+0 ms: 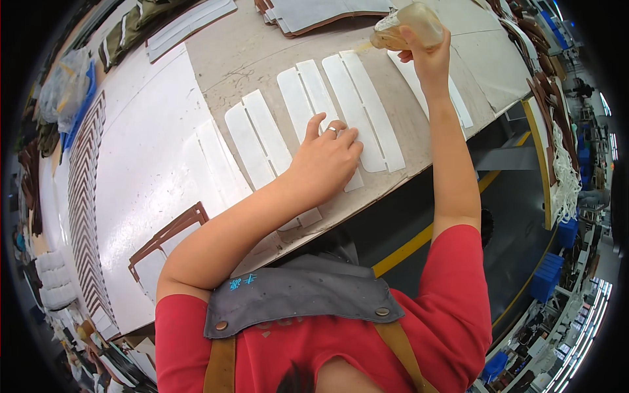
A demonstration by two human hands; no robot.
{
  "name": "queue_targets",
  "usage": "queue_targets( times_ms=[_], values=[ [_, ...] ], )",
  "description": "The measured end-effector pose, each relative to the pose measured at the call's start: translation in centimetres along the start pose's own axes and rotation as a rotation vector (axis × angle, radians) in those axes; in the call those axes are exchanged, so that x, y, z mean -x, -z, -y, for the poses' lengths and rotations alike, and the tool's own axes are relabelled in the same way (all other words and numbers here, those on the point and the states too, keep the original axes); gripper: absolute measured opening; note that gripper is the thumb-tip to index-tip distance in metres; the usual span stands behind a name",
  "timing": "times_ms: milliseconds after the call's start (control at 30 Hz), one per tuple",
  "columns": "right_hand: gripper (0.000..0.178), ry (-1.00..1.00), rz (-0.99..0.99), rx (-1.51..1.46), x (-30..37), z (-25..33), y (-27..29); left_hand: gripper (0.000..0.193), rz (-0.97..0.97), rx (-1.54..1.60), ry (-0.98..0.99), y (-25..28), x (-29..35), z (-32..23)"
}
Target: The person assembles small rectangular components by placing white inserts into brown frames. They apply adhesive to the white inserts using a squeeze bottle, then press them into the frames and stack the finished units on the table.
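Observation:
My right hand (429,56) is closed around a soft, translucent squeeze bottle (422,25) smeared with yellowish residue. The bottle is tipped over on its side at the far right of the worktable, its narrower end toward the left. Bent fingers spread, my left hand (327,157) rests on a pair of white strips (304,82) and covers their middle. More paired white strips (363,111) lie just right of it, and another pair (259,134) lies to its left. Beyond my right forearm, a further white strip (462,105) is partly hidden.
The worktable's near edge (393,183) slants up to the right. Stacked white panels with brown edges (321,16) sit at the back. Brown-edged pieces (170,236) lie by my left elbow. A row of overlapping brown-and-white pieces (85,209) runs along the left. White cords (565,177) hang at right.

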State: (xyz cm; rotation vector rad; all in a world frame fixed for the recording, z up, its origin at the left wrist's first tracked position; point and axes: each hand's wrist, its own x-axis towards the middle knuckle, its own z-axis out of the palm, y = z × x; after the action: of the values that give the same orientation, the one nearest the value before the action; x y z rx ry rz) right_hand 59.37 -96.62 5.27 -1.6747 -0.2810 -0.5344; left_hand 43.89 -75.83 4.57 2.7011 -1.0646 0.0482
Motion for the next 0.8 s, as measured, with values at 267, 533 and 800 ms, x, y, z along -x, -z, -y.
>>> queue_targets(
  times_ms=[267, 533, 800],
  values=[
    [0.049, -0.074, -0.025, -0.019, 1.5, 0.9, 2.1, 0.026, -0.025, -0.007, -0.002, -0.2, 0.1, -0.1],
    [0.039, -0.104, -0.028, -0.004, 5.0, 3.6, 4.4, 0.025, -0.002, -0.027, -0.002, -0.1, 0.0, -0.2],
    [0.043, -0.162, -0.043, 0.003, 8.6, 5.9, 7.0, 0.023, 0.011, -0.076, 0.004, -0.1, 0.0, -0.4]
  ],
)
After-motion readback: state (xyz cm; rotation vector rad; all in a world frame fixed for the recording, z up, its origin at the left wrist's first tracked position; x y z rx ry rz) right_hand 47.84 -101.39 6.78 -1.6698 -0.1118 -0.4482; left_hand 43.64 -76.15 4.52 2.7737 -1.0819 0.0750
